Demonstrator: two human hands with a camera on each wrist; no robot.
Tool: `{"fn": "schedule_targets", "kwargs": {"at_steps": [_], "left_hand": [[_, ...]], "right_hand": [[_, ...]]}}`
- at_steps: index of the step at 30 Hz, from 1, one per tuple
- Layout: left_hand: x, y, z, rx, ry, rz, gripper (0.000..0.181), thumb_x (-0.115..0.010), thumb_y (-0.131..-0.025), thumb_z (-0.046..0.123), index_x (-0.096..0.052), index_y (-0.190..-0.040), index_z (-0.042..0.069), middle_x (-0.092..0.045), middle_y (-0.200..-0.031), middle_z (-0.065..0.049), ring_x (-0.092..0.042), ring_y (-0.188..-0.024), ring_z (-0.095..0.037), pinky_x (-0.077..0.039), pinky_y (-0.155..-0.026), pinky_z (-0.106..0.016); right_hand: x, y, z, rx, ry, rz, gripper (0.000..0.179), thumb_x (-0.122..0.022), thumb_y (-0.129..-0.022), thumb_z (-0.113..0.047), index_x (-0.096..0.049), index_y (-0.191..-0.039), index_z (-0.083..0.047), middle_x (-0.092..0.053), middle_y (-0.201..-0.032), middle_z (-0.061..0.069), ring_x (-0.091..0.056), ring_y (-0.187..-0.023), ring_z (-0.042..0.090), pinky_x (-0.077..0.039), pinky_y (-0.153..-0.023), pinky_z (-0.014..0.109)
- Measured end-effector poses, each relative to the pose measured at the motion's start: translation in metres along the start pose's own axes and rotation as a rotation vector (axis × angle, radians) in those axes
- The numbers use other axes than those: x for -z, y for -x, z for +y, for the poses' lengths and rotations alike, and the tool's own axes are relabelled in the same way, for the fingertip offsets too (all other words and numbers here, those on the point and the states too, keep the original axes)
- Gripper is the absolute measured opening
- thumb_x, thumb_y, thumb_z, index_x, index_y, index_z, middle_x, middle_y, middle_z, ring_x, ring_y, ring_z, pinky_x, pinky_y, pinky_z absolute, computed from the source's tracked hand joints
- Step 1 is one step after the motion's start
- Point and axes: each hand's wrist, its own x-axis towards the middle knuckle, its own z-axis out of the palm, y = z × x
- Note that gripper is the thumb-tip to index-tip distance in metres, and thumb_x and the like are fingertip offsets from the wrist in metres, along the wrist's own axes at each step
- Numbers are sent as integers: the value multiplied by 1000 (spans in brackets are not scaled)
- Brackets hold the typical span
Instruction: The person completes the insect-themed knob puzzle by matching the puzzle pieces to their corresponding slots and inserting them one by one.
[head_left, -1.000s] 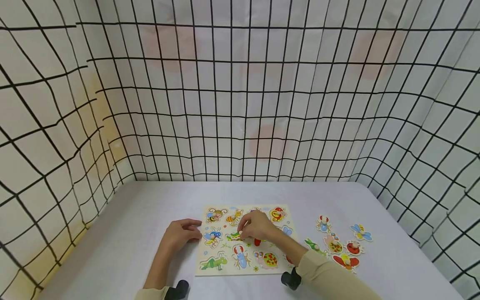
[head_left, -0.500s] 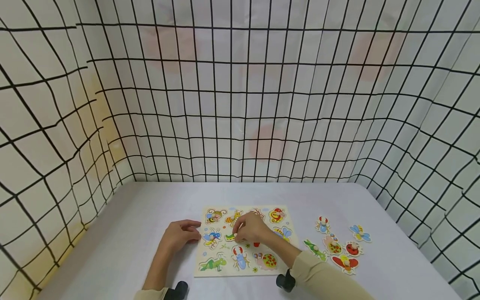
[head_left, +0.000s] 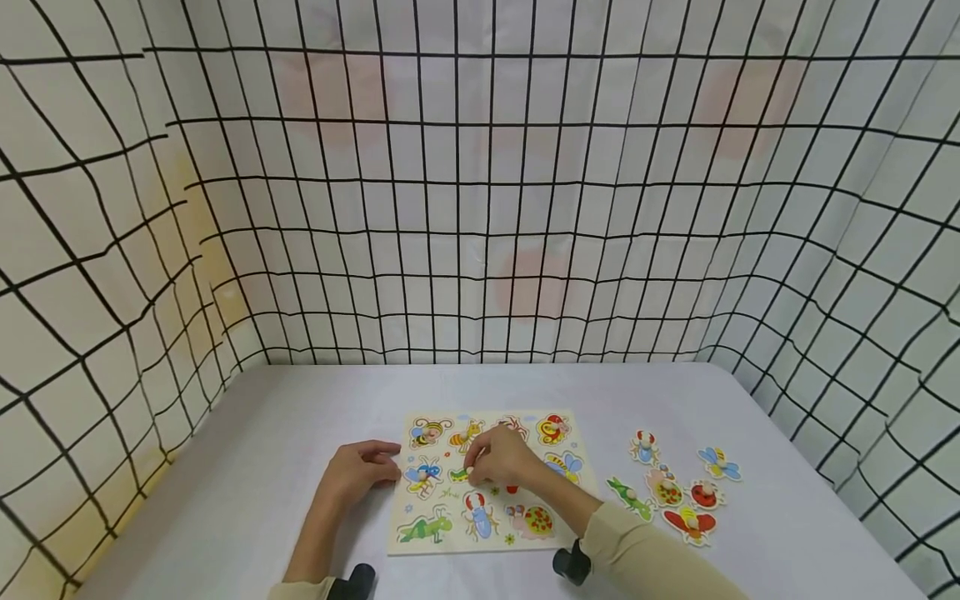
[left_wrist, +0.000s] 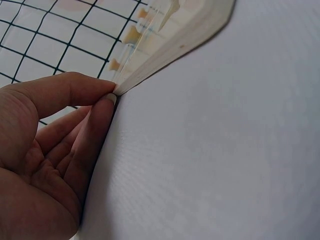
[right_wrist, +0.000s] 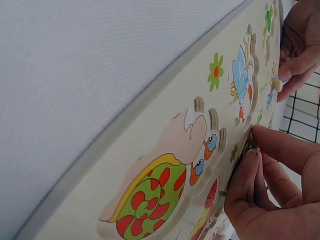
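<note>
A pale wooden puzzle board [head_left: 465, 547] printed with insects lies flat on the white table. My right hand [head_left: 506, 457] is over its middle, thumb and fingertips pinching a green caterpillar puzzle piece [head_left: 457, 476]. In the right wrist view the fingers mostly hide that piece, so I cannot tell whether it sits fully in its recess. My left hand [head_left: 360, 469] stays at the board's left edge. Seen from the left wrist, its thumb and index finger pinch the edge of the board [left_wrist: 170, 57].
Loose knobbed pieces lie right of the board: a blue beetle [head_left: 644, 447], a blue-winged insect [head_left: 718, 463], a snail [head_left: 664, 489], a ladybug [head_left: 706, 495], a red-winged insect [head_left: 690, 525] and a green grasshopper [head_left: 630, 498]. Black-gridded white walls [head_left: 480, 208] enclose the table.
Compared with a second ago, the right hand has shifted slightly left with the caterpillar piece. Over the last half second it has barely moved. The left hand keeps its place at the board's edge.
</note>
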Motion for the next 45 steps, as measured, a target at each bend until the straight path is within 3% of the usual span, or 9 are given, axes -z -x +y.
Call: {"fn": "schedule_targets", "kwargs": {"at_steps": [13, 19, 27, 34, 42, 45], "left_hand": [[0, 1, 0, -11, -4, 0, 35, -79, -80, 5, -75, -116, 6, -72, -82, -3, -64, -71, -17, -51, -70, -29], [-1, -1, 1, -16, -27, 3, 35, -79, -81, 7, -76, -116, 8, -72, -80, -2, -63, -73, -18, -50, -74, -31], [1, 1, 0, -16, -13, 0, 33, -77, -83, 7, -75, -116, 6, -72, -80, -3, -64, -74, -18, -52, -75, -32], [1, 2, 1, -9, -19, 4, 33, -78, -82, 7, -75, -116, 6, -72, -79, -2, -64, -75, -18, -50, -75, -31], [1, 2, 1, -8, -31, 0, 33, -78, -83, 8, -75, -116, 7, -72, -79, -2, -63, -76, -18, -50, -77, -32], [1, 2, 1, -9, -32, -1, 33, -78, -83, 9, -76, -116, 7, -72, -79, -2, -63, -76, -18, -51, -79, -34]], "right_hand": [[8, 6, -4, 36, -14, -23, 14, -83, -73, -4, -75, -84, -8, -66, -72, -1, -54, -62, 14, -44, -55, 27], [15, 7, -4, 24, -62, -14, 13, -83, -76, -6, -75, -86, -7, -67, -73, 2, -60, -62, 16, -47, -55, 28], [24, 8, 1, -7, -24, 12, 13, -82, -78, -9, -74, -87, -7, -65, -75, 2, -60, -62, 16, -45, -54, 26], [34, 12, 8, -23, -36, 41, 12, -82, -77, -8, -74, -86, -7, -68, -83, 7, -58, -63, 16, -46, -58, 27], [53, 22, 25, -60, -17, 81, 14, -84, -76, -9, -73, -85, -7, -64, -69, 3, -53, -56, 14, -41, -51, 26], [61, 26, 30, -69, 0, 89, 14, -84, -76, -10, -74, -86, -7, -64, -77, 3, -57, -58, 15, -43, -53, 27]]}}
